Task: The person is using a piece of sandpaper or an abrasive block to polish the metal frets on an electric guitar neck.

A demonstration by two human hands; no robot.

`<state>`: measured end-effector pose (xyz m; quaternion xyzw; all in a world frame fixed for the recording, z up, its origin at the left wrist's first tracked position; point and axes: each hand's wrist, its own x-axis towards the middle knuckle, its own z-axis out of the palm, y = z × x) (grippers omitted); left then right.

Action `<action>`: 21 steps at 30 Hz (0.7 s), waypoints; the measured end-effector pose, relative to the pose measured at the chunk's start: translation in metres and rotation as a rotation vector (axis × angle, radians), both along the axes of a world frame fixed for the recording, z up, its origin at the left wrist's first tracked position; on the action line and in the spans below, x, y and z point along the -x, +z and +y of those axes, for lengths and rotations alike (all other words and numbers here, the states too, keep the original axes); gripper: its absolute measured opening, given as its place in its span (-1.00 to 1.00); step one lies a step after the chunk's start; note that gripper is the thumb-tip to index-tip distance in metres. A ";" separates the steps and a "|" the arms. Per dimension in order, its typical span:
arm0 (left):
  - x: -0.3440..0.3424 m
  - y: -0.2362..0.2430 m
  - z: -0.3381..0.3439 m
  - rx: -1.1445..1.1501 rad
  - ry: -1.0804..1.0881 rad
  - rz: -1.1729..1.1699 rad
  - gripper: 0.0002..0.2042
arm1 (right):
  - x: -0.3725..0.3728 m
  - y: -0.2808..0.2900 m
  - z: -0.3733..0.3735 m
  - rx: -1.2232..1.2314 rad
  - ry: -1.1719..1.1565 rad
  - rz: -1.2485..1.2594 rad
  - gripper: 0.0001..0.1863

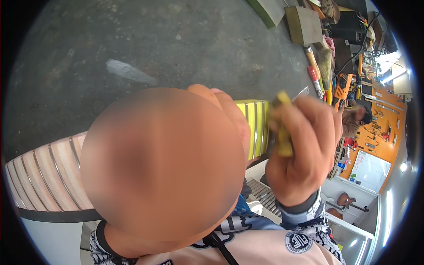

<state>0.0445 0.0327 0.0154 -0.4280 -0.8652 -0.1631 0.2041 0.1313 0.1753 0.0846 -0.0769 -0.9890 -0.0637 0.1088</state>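
Pinching yellow piece (285,143) in right hand (305,143), left hand (198,141) grip unclear, fretted neck (44,176), lettered round shirt badge (299,241)

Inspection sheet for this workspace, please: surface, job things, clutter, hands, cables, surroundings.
Surface: dark grey top, pale smear.
Job things: fretted neck, pale at left, yellow at right; small yellowish piece, motion-blurred, type unclear.
Clutter: two blocks and a red-handled tool, upper right.
Hands: right hand pinches the yellowish piece; left hand over the neck, mostly hidden by a blur, grip unclear.
Cables: black cable, upper right.
Surroundings: another person, orange tool board, whiteboard, guitars.
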 end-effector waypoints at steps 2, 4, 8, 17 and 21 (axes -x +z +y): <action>-0.002 0.003 0.001 -0.002 -0.009 -0.026 -0.36 | -0.010 0.003 -0.010 0.001 -0.066 -0.004 -0.69; -0.001 0.004 0.000 0.023 0.004 -0.008 -0.36 | 0.003 -0.001 0.004 0.006 -0.021 0.006 -0.69; -0.001 0.000 0.007 -0.019 -0.010 -0.007 -0.33 | -0.009 0.002 -0.002 -0.007 -0.053 -0.006 -0.70; -0.004 0.012 0.018 -0.071 -0.003 -0.075 -0.28 | -0.027 0.012 -0.010 0.021 -0.097 -0.050 -0.72; -0.004 0.016 0.018 -0.061 -0.026 -0.063 -0.25 | -0.014 0.000 0.002 0.002 -0.042 0.043 -0.71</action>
